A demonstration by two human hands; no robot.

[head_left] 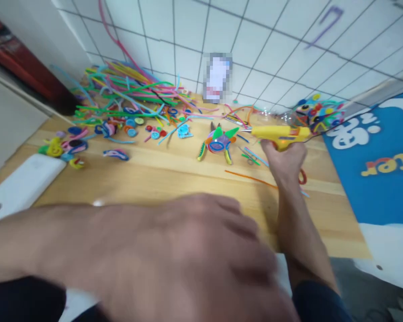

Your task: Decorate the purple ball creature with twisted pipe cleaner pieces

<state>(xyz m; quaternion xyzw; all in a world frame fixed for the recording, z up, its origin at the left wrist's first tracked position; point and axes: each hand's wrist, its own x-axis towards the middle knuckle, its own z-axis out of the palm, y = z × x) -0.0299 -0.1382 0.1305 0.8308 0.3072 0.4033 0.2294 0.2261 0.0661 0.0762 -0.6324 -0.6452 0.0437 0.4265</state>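
Note:
My right hand (287,158) is wrapped round the handle of a yellow hot glue gun (277,132). The gun's nozzle points left, close to a small craft figure made of pipe cleaners (216,142). That figure has green pointed ears, a purple middle with a blue ring, and yellow-green legs; it stands on the wooden table (174,179). Large and blurred in the foreground, my left hand (201,250) is raised near the camera, back upward. Its fingers bend downward, with their tips hidden, so whether it holds anything does not show.
A heap of coloured pipe cleaners (130,94) lies at the back left, beside several small coiled pieces (130,129). A white device (27,183) lies at the left edge. Against the tiled wall leans a blurred-out phone (217,78). An orange pipe cleaner (250,177) lies before the figure.

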